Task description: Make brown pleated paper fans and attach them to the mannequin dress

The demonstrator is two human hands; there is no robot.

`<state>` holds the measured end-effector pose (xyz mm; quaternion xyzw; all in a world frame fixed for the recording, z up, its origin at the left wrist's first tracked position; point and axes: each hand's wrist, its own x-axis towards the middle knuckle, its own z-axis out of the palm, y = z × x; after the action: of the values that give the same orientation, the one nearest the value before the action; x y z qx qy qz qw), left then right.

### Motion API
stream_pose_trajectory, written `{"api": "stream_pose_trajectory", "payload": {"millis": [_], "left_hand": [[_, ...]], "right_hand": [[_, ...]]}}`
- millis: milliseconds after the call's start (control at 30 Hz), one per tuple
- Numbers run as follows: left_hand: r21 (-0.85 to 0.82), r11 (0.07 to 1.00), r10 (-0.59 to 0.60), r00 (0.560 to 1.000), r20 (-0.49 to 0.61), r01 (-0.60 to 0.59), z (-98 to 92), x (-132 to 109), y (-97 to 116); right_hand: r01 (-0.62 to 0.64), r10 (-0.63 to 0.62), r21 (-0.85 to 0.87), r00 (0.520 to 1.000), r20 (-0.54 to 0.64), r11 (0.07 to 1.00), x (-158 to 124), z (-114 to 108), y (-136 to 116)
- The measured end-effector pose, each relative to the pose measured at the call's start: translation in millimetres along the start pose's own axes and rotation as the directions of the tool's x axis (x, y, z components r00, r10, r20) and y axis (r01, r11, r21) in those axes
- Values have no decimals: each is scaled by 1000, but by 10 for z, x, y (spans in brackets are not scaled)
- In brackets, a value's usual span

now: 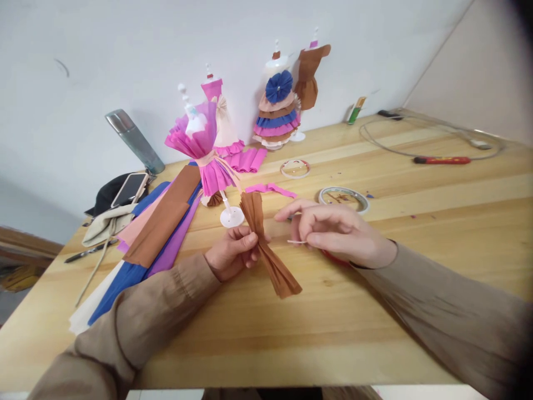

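My left hand (235,253) pinches a pleated strip of brown crepe paper (278,269) at its middle, so both ends fan out like a bow. To its right, my right hand (339,230) holds a thin white strip (296,242) between thumb and fingers, its tip pointing at the brown paper but apart from it. A red object (335,259) lies under my right hand, mostly hidden. Just behind my left hand stands a small white dress form (232,216) wrapped in pink and purple crepe paper (217,176).
Crepe paper sheets (160,233) in several colours lie at left, near a phone (130,189), a pen (89,253) and a leaning metallic bottle (135,141). Dressed forms (277,119) stand along the wall. Tape rolls (343,199), a red-handled tool (442,160) and a cable (387,150) lie behind and right.
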<state>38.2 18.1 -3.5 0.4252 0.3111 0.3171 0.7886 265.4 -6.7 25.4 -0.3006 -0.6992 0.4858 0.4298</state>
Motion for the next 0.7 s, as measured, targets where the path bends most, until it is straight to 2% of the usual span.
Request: {"api": "stream_pose_trajectory", "payload": {"millis": [100, 167, 267, 400, 500, 600, 700], "left_hand": [[25, 1000, 6, 1000, 8, -6, 7, -6, -15], [54, 999, 0, 1000, 6, 0, 20, -11, -18], [107, 994, -21, 1000, 15, 19, 47, -21, -3], [183, 982, -60, 998, 26, 54, 69, -30, 29], [217, 974, -77, 996, 37, 67, 58, -24, 25], [190, 979, -83, 995, 53, 72, 42, -11, 12], [86, 993, -85, 994, 68, 79, 39, 2, 21]], "right_hand": [[-64, 63, 97, 998, 9, 993, -4, 76, 58], [-26, 25, 91, 1000, 15, 996, 5, 136, 86], [38, -38, -9, 999, 10, 999, 29, 195, 93], [-10, 16, -173, 999, 32, 985, 48, 215, 67], [-27, 33, -206, 999, 28, 978, 52, 221, 66], [-43, 46, -187, 999, 8, 981, 53, 223, 83], [-74, 72, -133, 997, -20, 988, 53, 212, 100]]}}
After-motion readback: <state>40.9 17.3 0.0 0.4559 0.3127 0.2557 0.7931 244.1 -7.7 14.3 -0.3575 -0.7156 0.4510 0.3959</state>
